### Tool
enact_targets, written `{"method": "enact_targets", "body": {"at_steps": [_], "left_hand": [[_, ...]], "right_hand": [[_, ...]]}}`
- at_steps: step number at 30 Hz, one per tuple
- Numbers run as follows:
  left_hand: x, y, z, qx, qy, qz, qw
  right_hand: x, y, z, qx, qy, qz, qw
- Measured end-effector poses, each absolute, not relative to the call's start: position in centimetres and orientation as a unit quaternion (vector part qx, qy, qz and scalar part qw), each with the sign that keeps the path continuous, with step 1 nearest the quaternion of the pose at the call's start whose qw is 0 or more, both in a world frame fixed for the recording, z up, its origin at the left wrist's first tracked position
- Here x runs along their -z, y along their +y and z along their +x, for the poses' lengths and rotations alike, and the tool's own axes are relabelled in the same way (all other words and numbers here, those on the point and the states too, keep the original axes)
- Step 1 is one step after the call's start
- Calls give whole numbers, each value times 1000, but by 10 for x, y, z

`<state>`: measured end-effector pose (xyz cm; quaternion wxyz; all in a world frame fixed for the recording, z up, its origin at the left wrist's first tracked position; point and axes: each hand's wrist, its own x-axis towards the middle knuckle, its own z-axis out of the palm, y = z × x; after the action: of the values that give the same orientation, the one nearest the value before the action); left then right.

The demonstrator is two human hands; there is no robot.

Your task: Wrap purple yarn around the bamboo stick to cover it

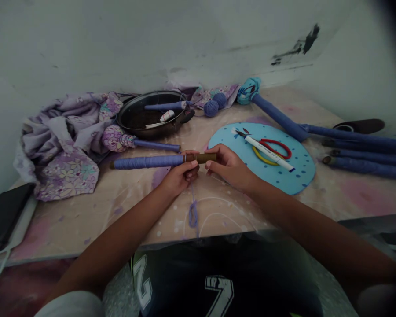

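Observation:
A cardboard-like tube [145, 162] wrapped in purple-blue yarn lies level across both hands, just above the table. My left hand [178, 178] is closed around its middle, where the wrapping gives way to bare brown surface. At the bare right end, my right hand [232, 167] grips the tube between thumb and fingers. A loose strand of yarn [193, 214] hangs below my left hand and forms a small loop. Just behind the tube lies a yarn-wrapped stick [158, 145] with a floral cloth bulb [117, 138] on its left end.
A black pan [145, 130] holds another wrapped stick. Two yarn balls [211, 108] lie beside it. Bunched floral cloth [66, 132] is at left. At right, a blue oval board [284, 180] carries a white marker [267, 152] and red and yellow loops, near several wrapped tubes [369, 164].

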<state>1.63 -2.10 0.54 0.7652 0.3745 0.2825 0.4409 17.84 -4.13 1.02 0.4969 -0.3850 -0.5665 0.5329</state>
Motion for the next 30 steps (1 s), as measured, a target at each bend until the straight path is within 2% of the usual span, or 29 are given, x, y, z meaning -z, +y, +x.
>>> {"method": "enact_targets", "body": {"at_steps": [5, 11, 19, 24, 30], "left_hand": [[-8, -23, 17, -444, 285, 381, 759], [-5, -22, 16, -440, 272, 397, 758], [-4, -21, 15, -435, 264, 413, 756], [-4, -19, 15, -448, 269, 399, 753], [-3, -21, 16, -452, 260, 416, 745]], "right_hand": [[-4, -40, 179, -470, -612, -382, 508], [-15, -46, 178, -532, -562, -418, 476], [-10, -43, 181, -361, -692, -378, 498], [-11, -44, 182, -435, -644, -400, 485], [-10, -41, 184, -279, -739, -411, 456]]}}
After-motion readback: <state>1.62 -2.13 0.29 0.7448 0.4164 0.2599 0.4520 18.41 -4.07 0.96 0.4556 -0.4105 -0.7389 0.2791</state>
